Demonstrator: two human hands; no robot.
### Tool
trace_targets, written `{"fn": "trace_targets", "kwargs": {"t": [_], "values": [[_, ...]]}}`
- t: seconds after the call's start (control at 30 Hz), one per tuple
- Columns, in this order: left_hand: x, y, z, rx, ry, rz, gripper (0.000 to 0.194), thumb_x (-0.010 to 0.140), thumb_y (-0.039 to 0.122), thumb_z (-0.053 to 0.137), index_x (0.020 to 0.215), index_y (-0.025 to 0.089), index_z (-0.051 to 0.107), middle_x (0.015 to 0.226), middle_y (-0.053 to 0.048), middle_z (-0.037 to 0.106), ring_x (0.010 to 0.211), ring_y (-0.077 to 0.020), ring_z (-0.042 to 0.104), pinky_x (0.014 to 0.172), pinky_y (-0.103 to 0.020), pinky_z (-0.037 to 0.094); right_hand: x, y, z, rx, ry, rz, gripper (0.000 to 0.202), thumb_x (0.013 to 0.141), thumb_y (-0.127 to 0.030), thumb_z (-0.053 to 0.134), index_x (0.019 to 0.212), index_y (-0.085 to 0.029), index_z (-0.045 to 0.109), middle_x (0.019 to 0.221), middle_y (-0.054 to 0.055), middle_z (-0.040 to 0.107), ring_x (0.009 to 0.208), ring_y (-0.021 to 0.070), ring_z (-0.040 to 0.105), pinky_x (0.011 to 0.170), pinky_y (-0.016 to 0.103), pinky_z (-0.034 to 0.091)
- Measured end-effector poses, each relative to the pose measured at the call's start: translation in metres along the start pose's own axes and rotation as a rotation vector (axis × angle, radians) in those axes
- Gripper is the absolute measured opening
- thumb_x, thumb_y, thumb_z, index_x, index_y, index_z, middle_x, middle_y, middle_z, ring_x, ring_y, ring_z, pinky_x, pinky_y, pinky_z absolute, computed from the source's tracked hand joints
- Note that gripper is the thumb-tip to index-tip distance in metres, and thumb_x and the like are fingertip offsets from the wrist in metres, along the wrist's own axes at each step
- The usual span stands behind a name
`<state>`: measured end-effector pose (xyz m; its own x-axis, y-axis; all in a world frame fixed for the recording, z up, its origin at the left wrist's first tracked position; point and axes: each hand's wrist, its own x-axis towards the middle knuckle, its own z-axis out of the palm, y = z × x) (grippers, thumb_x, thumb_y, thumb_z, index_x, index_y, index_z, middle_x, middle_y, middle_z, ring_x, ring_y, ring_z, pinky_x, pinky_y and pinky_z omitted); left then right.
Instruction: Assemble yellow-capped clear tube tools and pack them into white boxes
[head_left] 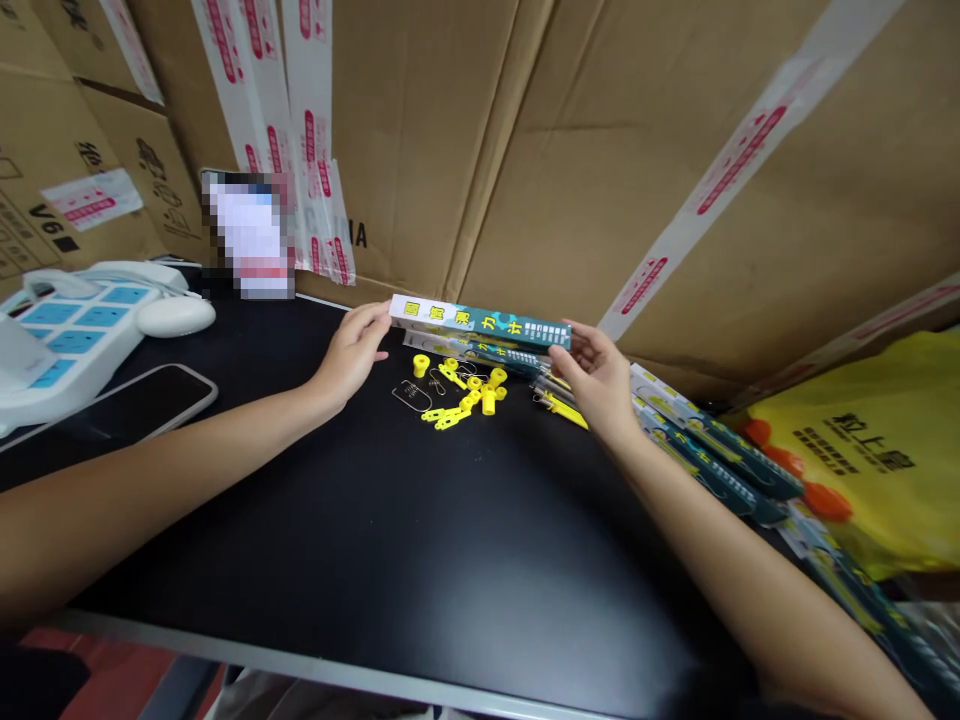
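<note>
A long narrow box [480, 320], white at its left end and dark green at its right, is held level between my two hands. My left hand [349, 360] grips its left end, fingers behind and thumb low. My right hand [600, 375] pinches the right end. Directly beneath it lies a second similar box [487, 352]. Small yellow plastic parts [489, 400] and thin wire hooks [412, 396] are scattered on the black table [450, 560] below the boxes. Beside my right hand are metal rods with a yellow piece [562, 408], partly hidden by the hand.
More narrow boxes [712, 450] lie in a row at the right, near a yellow bag [877, 450]. A white power strip [97, 320] and a phone [127, 415] are at the left. Large cardboard boxes [420, 150] stand behind the table, with a blurred-out screen [251, 235] before them.
</note>
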<state>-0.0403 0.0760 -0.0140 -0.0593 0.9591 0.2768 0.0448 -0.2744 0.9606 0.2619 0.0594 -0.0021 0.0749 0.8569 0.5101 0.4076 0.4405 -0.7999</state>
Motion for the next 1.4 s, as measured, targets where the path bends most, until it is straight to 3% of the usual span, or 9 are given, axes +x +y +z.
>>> {"fn": "trace_targets", "kwargs": {"t": [0.1,0.2,0.37,0.67,0.83,0.93,1.07,1.23,1.4], "values": [[0.02,-0.011,0.007,0.206,-0.075,0.133,0.035,0.09,0.036,0.047,0.12,0.023,0.061,0.133,-0.009,0.051,0.12,-0.0225,0.052,0.091,-0.034,0.051,0.023,0.02,0.0,-0.036,0.011,0.008,0.044,0.079,-0.04,0.064,0.114,-0.017,0.053,0.106,0.011,0.066,0.084,0.019,0.065,0.076,0.037,0.055],[0.045,-0.021,0.013,0.484,-0.155,0.23,0.041,0.093,0.036,0.04,0.124,0.019,0.059,0.129,-0.01,0.056,0.127,-0.0224,0.046,0.111,-0.041,0.033,0.04,0.04,0.006,-0.147,0.001,0.003,0.04,0.08,-0.046,0.06,0.106,-0.017,0.054,0.099,0.011,0.067,0.085,0.0207,0.065,0.077,0.039,0.054],[0.071,-0.036,0.02,0.539,-0.131,0.206,0.047,0.092,0.033,0.04,0.132,0.011,0.053,0.133,-0.014,0.052,0.13,-0.0257,0.044,0.113,-0.041,0.028,0.049,0.06,0.015,-0.272,0.052,-0.012,0.041,0.073,-0.051,0.066,0.094,-0.017,0.056,0.092,0.01,0.062,0.084,0.0234,0.061,0.082,0.043,0.049],[0.078,-0.043,0.027,0.554,-0.155,0.133,0.053,0.09,0.037,0.044,0.137,0.014,0.047,0.136,-0.014,0.048,0.128,-0.0262,0.045,0.111,-0.041,0.031,0.05,0.065,0.017,-0.385,0.075,0.019,0.037,0.074,-0.036,0.067,0.098,-0.021,0.043,0.082,0.003,0.057,0.073,0.0192,0.056,0.07,0.035,0.046],[0.046,-0.014,0.024,0.591,-0.124,0.224,0.054,0.089,0.034,0.05,0.14,0.017,0.043,0.142,-0.013,0.043,0.135,-0.0264,0.036,0.114,-0.043,0.024,0.037,0.043,0.005,-0.506,0.064,-0.082,0.041,0.076,-0.032,0.066,0.109,-0.02,0.045,0.089,0.006,0.06,0.081,0.0221,0.057,0.075,0.037,0.045],[0.003,0.005,0.02,0.712,-0.286,0.67,0.036,0.092,0.029,0.049,0.126,0.019,0.056,0.131,-0.009,0.055,0.124,-0.0225,0.048,0.107,-0.042,0.034,0.012,0.026,-0.011,-0.676,0.021,-0.264,0.021,0.084,-0.029,0.058,0.102,-0.02,0.052,0.09,0.007,0.062,0.084,0.023,0.056,0.077,0.037,0.043],[-0.034,0.009,0.016,0.882,-0.522,0.939,0.021,0.093,0.023,0.048,0.099,0.022,0.068,0.112,-0.005,0.067,0.106,-0.0208,0.058,0.101,-0.042,0.036,-0.018,0.018,-0.035,-0.997,-0.136,-0.334,0.016,0.09,-0.027,0.05,0.083,-0.019,0.061,0.08,0.009,0.063,0.08,0.025,0.054,0.072,0.036,0.04],[-0.026,0.001,0.009,0.984,-0.473,0.93,0.021,0.093,0.024,0.048,0.094,0.021,0.069,0.097,-0.003,0.071,0.092,-0.0198,0.062,0.089,-0.038,0.039,-0.022,0.015,-0.045,-1.1,-0.323,-0.23,0.016,0.088,-0.024,0.054,0.079,-0.018,0.065,0.078,0.007,0.066,0.078,0.0234,0.058,0.07,0.032,0.04],[-0.014,0.001,0.001,1.078,-0.437,0.874,0.021,0.093,0.027,0.048,0.091,0.02,0.068,0.09,-0.002,0.071,0.085,-0.019,0.063,0.083,-0.036,0.04,-0.021,0.008,-0.037,-1.196,-0.456,-0.287,0.017,0.086,-0.033,0.058,0.082,-0.018,0.065,0.084,0.009,0.067,0.083,0.0252,0.059,0.072,0.033,0.04]]}}
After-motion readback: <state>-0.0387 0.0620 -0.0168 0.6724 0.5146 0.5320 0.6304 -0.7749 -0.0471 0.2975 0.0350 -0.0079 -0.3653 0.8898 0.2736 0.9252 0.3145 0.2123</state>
